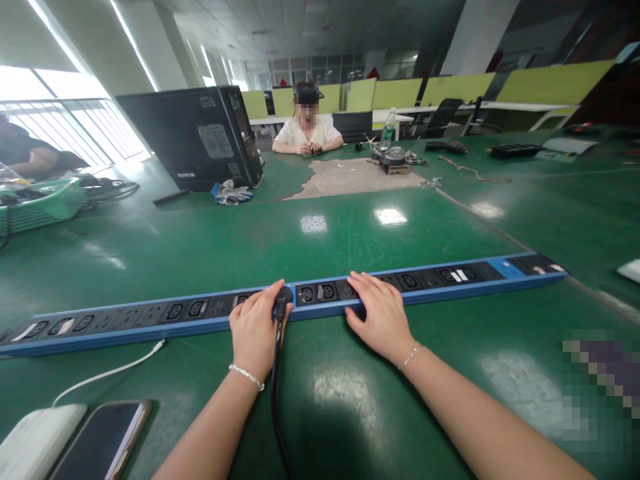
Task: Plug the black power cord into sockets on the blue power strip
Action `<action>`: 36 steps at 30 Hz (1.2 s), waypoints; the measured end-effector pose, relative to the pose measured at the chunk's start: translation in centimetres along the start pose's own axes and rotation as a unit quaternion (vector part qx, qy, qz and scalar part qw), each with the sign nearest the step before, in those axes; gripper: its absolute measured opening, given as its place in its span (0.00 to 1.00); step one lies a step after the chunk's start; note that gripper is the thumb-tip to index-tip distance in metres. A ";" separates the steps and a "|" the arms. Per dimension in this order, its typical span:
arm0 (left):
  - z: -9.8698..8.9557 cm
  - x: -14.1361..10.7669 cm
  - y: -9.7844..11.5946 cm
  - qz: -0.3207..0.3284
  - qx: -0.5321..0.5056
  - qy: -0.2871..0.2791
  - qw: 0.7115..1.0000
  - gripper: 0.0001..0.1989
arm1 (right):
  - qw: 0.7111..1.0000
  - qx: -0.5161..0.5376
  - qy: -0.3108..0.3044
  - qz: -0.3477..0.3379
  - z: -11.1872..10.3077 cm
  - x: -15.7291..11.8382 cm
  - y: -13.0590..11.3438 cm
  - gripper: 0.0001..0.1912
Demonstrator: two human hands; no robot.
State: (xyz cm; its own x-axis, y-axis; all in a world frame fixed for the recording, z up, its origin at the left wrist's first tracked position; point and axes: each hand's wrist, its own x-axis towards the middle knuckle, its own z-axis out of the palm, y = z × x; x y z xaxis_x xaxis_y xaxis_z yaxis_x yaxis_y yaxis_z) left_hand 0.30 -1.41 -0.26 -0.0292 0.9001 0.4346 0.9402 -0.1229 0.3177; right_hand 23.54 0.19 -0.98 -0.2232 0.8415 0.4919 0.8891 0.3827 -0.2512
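Observation:
A long blue and black power strip point(273, 309) lies across the green table, its row of sockets facing up. My left hand point(256, 327) is closed around the strip's near edge near its middle, right up against a black plug point(283, 298). From the plug, a thick black cord point(276, 393) runs down toward me past the left wrist. My right hand point(377, 310) grips the strip farther right, fingers over the sockets and thumb against the near side. Part of the left hand's grip is hidden by the plug and cord.
A black computer case point(190, 137) stands at back left, with gloves point(231, 193) beside it. At left is a green basket point(45, 207); a phone point(100, 440) and white power bank point(43, 437) lie in front. A person point(307, 130) sits opposite, near a bottle point(389, 127).

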 end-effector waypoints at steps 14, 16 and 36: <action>-0.1 0.6 -0.1 -0.066 -0.111 0.067 0.989 0.19 | 1.000 0.006 0.018 0.002 0.3 0.1 -0.1 0.25; -0.4 0.7 -0.1 -0.069 -0.127 0.075 0.987 0.20 | 1.000 0.010 0.022 0.002 0.4 0.1 -0.1 0.25; 2.3 4.6 9.8 -0.030 -0.148 -0.115 0.982 0.17 | 0.991 0.116 0.059 0.039 0.8 0.2 0.2 0.34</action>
State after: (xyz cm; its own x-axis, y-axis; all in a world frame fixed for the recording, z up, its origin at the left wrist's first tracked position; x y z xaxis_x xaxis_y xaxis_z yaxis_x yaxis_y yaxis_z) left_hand 10.19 2.48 2.96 0.0272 0.9758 0.2168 0.7981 -0.1518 0.5831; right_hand 23.38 0.74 -1.56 -0.0979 0.8269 0.5538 0.7833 0.4073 -0.4696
